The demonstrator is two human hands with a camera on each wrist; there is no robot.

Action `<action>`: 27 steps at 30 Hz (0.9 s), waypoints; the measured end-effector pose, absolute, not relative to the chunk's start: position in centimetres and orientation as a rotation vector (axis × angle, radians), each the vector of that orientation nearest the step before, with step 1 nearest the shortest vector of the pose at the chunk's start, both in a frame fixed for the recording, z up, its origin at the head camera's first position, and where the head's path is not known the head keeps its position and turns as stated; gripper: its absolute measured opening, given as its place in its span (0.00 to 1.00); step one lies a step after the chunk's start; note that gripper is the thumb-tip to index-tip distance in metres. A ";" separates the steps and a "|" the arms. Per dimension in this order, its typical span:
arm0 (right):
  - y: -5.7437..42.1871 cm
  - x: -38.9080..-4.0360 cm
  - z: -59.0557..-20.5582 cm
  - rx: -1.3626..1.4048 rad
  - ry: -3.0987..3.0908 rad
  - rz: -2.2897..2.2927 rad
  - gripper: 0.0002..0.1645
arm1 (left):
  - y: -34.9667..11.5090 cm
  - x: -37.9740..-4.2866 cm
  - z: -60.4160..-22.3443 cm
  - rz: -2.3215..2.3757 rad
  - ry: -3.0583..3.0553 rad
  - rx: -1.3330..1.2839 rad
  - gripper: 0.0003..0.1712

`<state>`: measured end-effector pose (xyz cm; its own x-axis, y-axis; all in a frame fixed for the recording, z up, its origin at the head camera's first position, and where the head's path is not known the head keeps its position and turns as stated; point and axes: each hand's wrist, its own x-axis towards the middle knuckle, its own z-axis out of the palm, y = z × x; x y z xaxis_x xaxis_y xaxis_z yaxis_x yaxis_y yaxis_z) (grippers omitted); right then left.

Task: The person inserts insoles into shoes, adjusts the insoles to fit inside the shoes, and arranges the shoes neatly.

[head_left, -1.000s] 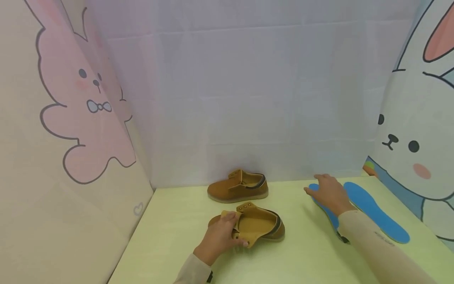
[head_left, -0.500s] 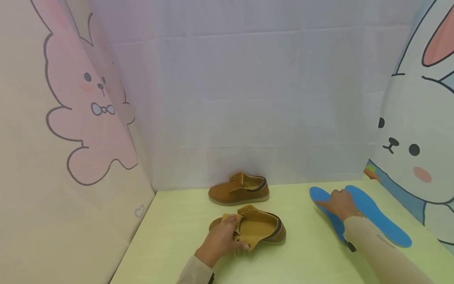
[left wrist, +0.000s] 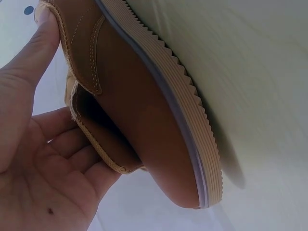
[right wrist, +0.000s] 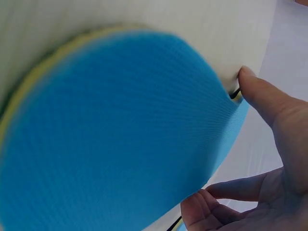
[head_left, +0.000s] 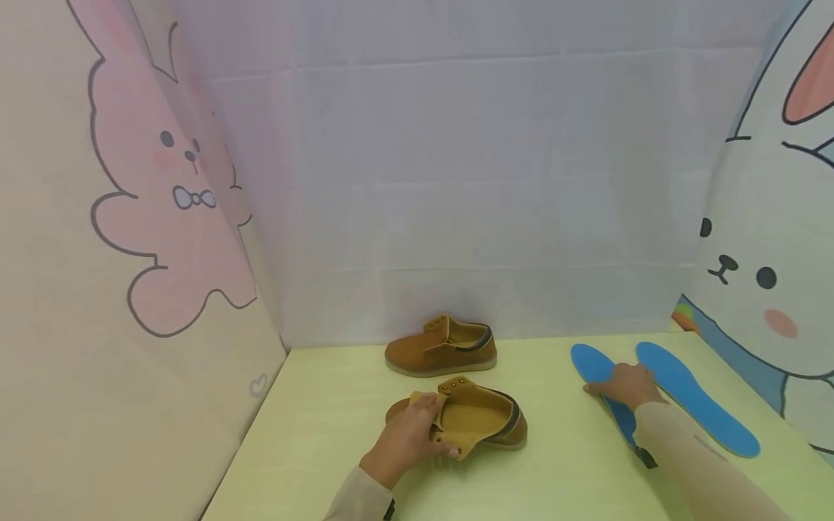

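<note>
My left hand (head_left: 402,440) holds the nearer brown lace-up shoe (head_left: 516,433) by its opened front, thumb on one eyelet flap and fingers at the tongue. In the left wrist view that shoe (left wrist: 144,96) shows its ridged pale sole, and the fingers curl around the tongue. Over on the right, my right hand (head_left: 627,386) grips a blue insole (head_left: 591,363) across its middle. The right wrist view has the thumb at one edge of this insole (right wrist: 106,130) and the fingertips at the opposite edge, with a yellowish underside along its rim.
A matching brown shoe (head_left: 417,354) stands behind the held one, near the back curtain (head_left: 489,217). The other blue insole (head_left: 700,401) lies right of my right hand on the pale yellow-green table (head_left: 293,434). Rabbit-printed cloths border both sides.
My right hand has come down onto the left-hand blue insole, and its spread fingers have closed on the edges. The left hand keeps its hold on the shoe.
</note>
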<state>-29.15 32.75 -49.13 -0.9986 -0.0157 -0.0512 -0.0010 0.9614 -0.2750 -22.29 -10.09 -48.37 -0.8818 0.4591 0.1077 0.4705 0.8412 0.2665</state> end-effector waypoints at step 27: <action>32.5 -28.6 -48.9 0.043 3.049 -0.648 0.25 | -9.7 -21.9 -48.0 -0.462 -2.960 -0.735 0.53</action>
<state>-28.65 32.52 -48.89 -0.9993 0.0221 -0.0295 0.0322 0.9133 -0.4060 -21.95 -9.74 -47.96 -0.8849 0.4484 0.1264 0.4655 0.8416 0.2737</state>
